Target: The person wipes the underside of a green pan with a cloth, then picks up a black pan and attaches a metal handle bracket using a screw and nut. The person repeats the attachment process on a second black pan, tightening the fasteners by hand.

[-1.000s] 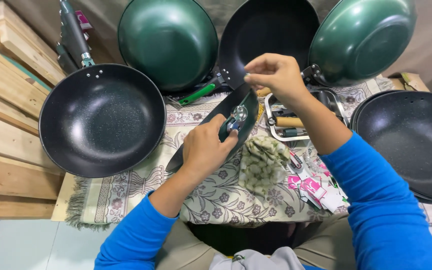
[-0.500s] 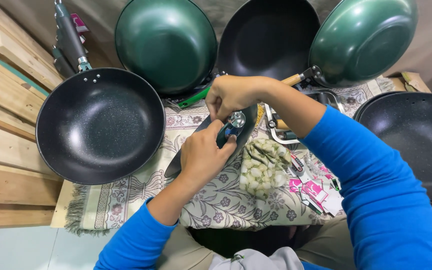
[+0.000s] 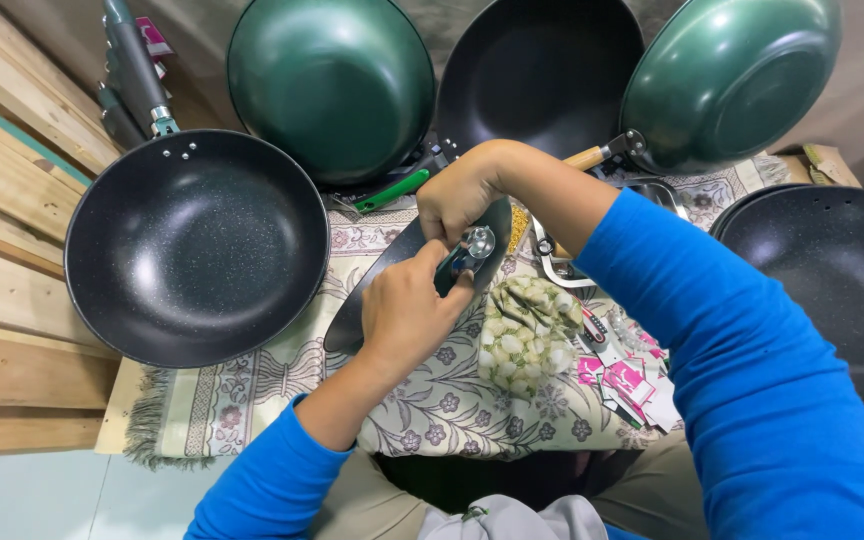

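Head view. The left hand (image 3: pixel 407 315) closes around a long dark pan handle (image 3: pixel 392 275) lying slantwise on the floral cloth (image 3: pixel 252 385), its shiny metal bracket (image 3: pixel 475 243) showing at the upper end. The right hand (image 3: pixel 460 192), fingers curled shut, presses onto that bracket from 12 o'clock; whether it pinches a small part cannot be told. At 9 o'clock rests a black speckled pan (image 3: pixel 197 245). From 11 to 1 o'clock stand a green pan (image 3: pixel 332 80), a black pan (image 3: pixel 542 70) and a second green pan (image 3: pixel 732 80). At 4 o'clock lies a crumpled patterned rag (image 3: pixel 524 335).
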